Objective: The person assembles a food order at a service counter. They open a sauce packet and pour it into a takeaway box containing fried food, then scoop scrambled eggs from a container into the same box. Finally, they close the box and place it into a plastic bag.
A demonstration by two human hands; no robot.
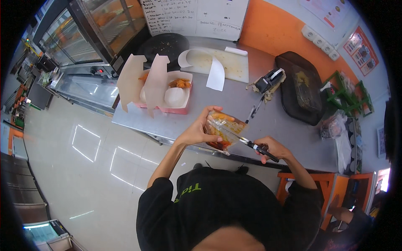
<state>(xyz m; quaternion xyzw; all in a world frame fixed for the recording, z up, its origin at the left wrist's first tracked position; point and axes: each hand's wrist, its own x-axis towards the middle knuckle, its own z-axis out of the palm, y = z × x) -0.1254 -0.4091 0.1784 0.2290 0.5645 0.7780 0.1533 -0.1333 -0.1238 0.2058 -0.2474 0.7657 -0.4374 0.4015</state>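
My left hand point(196, 130) grips a clear plastic bag point(235, 125) at its left side, above the counter's front edge. Food in orange-red sauce shows through the film, with a yellowish piece near the top. In my right hand point(270, 148) is a pair of black-handled scissors point(249, 144), its metal blades lying across the bag. Whether the blades cut into the film I cannot tell. Left of the bag, two open pink-and-white boxes point(180, 111) stand side by side. Fried chicken point(180, 83) and a rounded white portion point(174, 97) fill the right box.
On the steel counter point(201, 100) lie a white cutting board point(238, 67), a pen point(251, 112) and a black tape dispenser point(268, 81). A dark tray point(289, 98) holds a clear container. At the left stands a glass warming cabinet point(75, 39). Another person's arm point(341, 214) shows at lower right.
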